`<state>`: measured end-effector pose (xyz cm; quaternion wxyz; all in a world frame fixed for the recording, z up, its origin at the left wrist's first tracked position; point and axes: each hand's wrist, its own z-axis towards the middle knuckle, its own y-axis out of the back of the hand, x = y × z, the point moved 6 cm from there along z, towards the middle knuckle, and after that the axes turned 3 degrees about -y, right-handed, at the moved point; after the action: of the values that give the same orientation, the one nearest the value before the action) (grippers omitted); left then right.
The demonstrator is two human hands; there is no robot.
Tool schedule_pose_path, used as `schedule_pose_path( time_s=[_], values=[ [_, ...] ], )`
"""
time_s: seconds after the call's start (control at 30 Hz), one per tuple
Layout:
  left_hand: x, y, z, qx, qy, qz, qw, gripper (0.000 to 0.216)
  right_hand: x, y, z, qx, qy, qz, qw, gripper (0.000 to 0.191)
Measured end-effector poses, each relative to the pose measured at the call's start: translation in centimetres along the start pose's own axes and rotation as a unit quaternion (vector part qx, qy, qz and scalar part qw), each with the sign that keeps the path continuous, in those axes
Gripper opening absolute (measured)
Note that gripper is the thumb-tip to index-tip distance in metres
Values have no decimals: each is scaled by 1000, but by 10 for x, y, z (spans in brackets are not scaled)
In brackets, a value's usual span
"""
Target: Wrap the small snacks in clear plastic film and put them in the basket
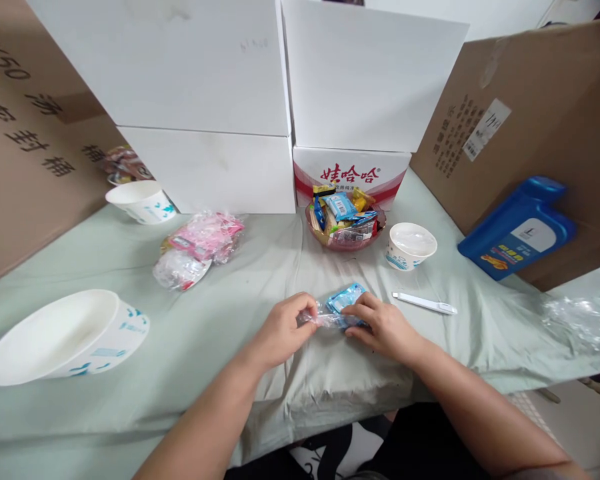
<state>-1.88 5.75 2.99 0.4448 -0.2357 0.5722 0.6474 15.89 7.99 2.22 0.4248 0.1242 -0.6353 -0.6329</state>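
Near the table's front edge, my left hand (286,328) pinches the end of a clear plastic bag (329,321) between thumb and fingers. My right hand (387,330) is closed on the bag's other side, its fingers bent over the plastic. Small blue packets (347,297) stick up by the right fingertips; whether they lie fully inside the bag is hard to see. Off to the right of my right hand, a white utility knife (425,303) lies flat on the cloth.
Behind my hands stands an amber bowl (321,238) of wrapped snacks, beside a paper tub (411,248) holding clear plastic. Pink bagged items (207,237) and two paper bowls, one large (113,343), sit left. A blue bottle (517,230) leans against the right carton (525,113). White boxes (205,170) wall the back.
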Motion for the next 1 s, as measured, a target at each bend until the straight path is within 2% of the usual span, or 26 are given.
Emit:
schedule_pose_path(
  time_s=[0.07,0.13,0.2,0.27,0.33,0.4,0.53,0.6,0.67,0.77,0.83,0.93,1.0],
  values=[
    [5,5,0,-29,1,-3,1000,4,-7,5,-1,1,-22,16,1000,21],
    [7,9,0,-44,-10,-14,999,5,-11,13,-1,-31,-17,13,999,17],
    [3,9,0,-38,-33,-26,998,6,-10,21,-2,-87,10,-6,996,13],
    [-6,8,-2,-7,-69,-47,996,8,-6,25,-3,-116,52,-12,992,9],
    [-17,6,-4,32,-106,-74,991,12,-3,25,-3,-102,75,-4,992,8],
    [-23,6,-5,56,-129,-81,987,13,-5,24,-2,-74,68,-10,995,9],
    [-20,6,-4,37,-154,58,986,20,-14,25,-3,-40,40,-65,996,10],
    [-13,9,-2,1,-143,135,980,28,-25,30,-5,-54,19,-70,996,11],
    [-5,15,0,-44,-113,170,978,26,-42,34,-8,-72,-30,-45,996,18],
    [4,26,0,-113,-60,153,980,19,-71,41,-14,-109,-113,0,988,24],
    [11,34,-1,-151,-25,119,981,17,-84,48,-18,-160,-149,-5,976,21],
    [19,38,-2,-166,20,87,982,16,-85,55,-23,-232,-171,-11,957,19],
    [19,36,-1,-143,28,82,986,15,-75,50,-21,-222,-154,30,962,20]
  ],
)
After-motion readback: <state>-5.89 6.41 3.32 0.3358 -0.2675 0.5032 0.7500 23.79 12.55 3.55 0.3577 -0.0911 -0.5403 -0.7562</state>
